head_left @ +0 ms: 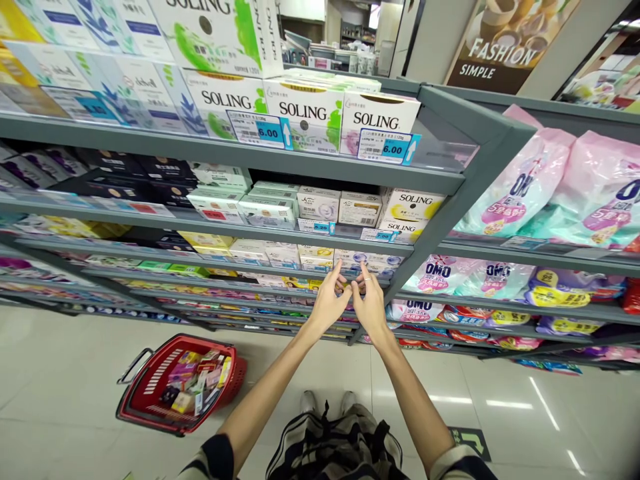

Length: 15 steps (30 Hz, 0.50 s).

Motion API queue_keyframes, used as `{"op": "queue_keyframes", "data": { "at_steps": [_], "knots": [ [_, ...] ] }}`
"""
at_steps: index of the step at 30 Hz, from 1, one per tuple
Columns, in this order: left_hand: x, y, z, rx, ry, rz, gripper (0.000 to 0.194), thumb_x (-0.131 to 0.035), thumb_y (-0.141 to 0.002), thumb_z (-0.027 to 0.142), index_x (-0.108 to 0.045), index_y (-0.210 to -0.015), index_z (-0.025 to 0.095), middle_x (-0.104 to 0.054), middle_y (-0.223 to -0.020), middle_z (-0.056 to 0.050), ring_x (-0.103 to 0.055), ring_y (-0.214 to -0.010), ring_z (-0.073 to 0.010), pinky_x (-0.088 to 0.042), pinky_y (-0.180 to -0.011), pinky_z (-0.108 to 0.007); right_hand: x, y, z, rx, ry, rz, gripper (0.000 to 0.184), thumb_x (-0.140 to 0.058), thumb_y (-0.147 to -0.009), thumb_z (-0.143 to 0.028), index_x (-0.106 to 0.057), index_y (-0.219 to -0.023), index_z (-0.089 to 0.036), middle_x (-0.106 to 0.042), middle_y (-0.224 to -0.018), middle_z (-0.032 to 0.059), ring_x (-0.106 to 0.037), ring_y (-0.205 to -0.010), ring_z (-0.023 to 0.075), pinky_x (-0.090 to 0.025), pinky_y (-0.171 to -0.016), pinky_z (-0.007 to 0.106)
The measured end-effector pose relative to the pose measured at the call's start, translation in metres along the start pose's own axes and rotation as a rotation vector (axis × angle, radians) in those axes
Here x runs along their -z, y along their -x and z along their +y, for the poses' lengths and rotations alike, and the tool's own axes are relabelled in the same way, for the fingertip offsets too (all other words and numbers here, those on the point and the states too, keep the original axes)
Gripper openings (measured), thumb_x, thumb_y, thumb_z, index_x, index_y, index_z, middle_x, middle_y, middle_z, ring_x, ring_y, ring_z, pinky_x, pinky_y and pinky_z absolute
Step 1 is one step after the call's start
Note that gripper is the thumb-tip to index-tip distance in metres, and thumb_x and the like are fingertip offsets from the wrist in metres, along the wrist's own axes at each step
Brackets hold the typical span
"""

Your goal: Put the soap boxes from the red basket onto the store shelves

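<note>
My left hand and my right hand reach forward side by side in front of the lower shelves. Their index fingers point up and apart from the thumbs, and I see nothing held in either hand. A ring is on a finger of the right hand. Just beyond the fingertips stands a row of small white soap boxes with blue-purple print. Whether the fingertips touch them I cannot tell. Yellow-and-white boxes sit left of these. On the shelf above are more small cartons and yellow-white SOLING boxes.
A red shopping basket holding several small packages stands on the tiled floor at left. White SOLING boxes fill the top shelf. A grey shelf upright divides the soaps from OMO detergent bags at right. A floor sign lies lower right.
</note>
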State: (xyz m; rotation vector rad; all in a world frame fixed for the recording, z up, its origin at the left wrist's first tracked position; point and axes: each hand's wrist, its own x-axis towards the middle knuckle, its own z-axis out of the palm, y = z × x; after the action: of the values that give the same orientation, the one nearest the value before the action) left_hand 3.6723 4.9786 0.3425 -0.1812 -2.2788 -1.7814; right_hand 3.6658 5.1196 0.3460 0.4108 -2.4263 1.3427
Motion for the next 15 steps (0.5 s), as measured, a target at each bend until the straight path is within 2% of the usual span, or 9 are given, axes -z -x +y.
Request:
{"op": "queue_keyframes", "data": {
  "at_steps": [6,11,13,15],
  "knots": [
    [-0.001,-0.004,-0.002,-0.003,0.017,-0.028,0.079,-0.064,-0.09,0.023,-0.038,-0.164,0.026,-0.06,-0.105,-0.003,-0.06,-0.086,-0.0143,-0.053,-0.08,-0.03,0.002,-0.003,0.004,-0.006,-0.002,-0.005,0.059,-0.048,-0.103,-0.032,-0.043,-0.161,-0.025,-0.065,-0.106,0.0081,-0.066,-0.085,0.0212,-0.059,-0.086,0.039],
    [0.0,-0.001,0.008,0.001,0.039,-0.004,0.079,-0.065,-0.088,0.019,-0.04,-0.163,0.025,-0.062,-0.106,-0.004,-0.061,-0.085,-0.0134,-0.054,-0.08,-0.029,0.004,-0.001,0.004,0.007,-0.04,0.004,0.053,-0.048,-0.103,-0.031,-0.051,-0.155,-0.023,-0.066,-0.104,0.0071,-0.065,-0.079,0.0192,-0.057,-0.081,0.036],
    [0.002,0.004,0.013,0.033,0.042,0.001,0.073,-0.064,-0.088,0.021,-0.045,-0.159,0.022,-0.063,-0.103,-0.003,-0.061,-0.083,-0.0132,-0.053,-0.078,-0.027,0.006,0.003,0.006,0.009,-0.055,0.028,0.047,-0.047,-0.104,-0.03,-0.058,-0.149,-0.022,-0.067,-0.101,0.0063,-0.064,-0.079,0.0185,-0.056,-0.079,0.034],
    [0.006,0.009,0.016,0.083,0.015,-0.005,0.057,-0.064,-0.091,0.026,-0.058,-0.147,0.018,-0.065,-0.093,-0.001,-0.06,-0.076,-0.0133,-0.051,-0.074,-0.026,0.01,0.008,0.011,-0.009,-0.04,0.073,0.041,-0.049,-0.104,-0.032,-0.065,-0.139,-0.02,-0.068,-0.098,0.006,-0.065,-0.08,0.0186,-0.056,-0.078,0.032]
  ]
}}
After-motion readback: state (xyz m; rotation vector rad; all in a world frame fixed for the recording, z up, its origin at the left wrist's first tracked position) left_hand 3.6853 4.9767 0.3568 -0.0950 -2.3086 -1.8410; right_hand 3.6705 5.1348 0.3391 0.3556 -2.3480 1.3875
